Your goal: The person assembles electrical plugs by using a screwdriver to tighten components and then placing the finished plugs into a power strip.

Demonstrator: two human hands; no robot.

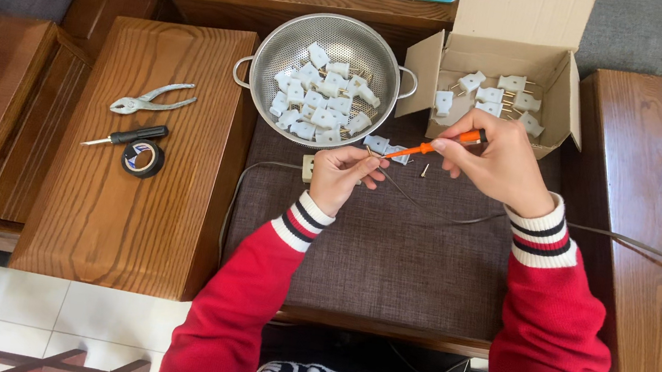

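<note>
- The white plug piece [377, 143] sits at the fingertips of the left hand [338, 176], just below the rim of the metal colander [261, 56]; the fingers are pinched closed around it and the grey cable [438, 217] that trails off to the right.
- The right hand [504, 162] grips the orange screwdriver [438, 146], fingers closed on its handle, tip aimed left at the plug piece.
- A small screw [424, 170] lies loose on the brown cushion [390, 253] just right of the plug piece; a nudge from either hand could likely send it rolling into the fabric or off the edge.
- The screwdriver tip could slip off the small plug and jab the left fingertips, since they hold so close.
- The colander holds a heap of white plugs [321, 99]; right of it, an open cardboard box [499, 72] holds more.
- Left of the colander, on the wooden stand [130, 219], lie pliers [151, 97], a black screwdriver [129, 135] and a roll of black tape [143, 159].
</note>
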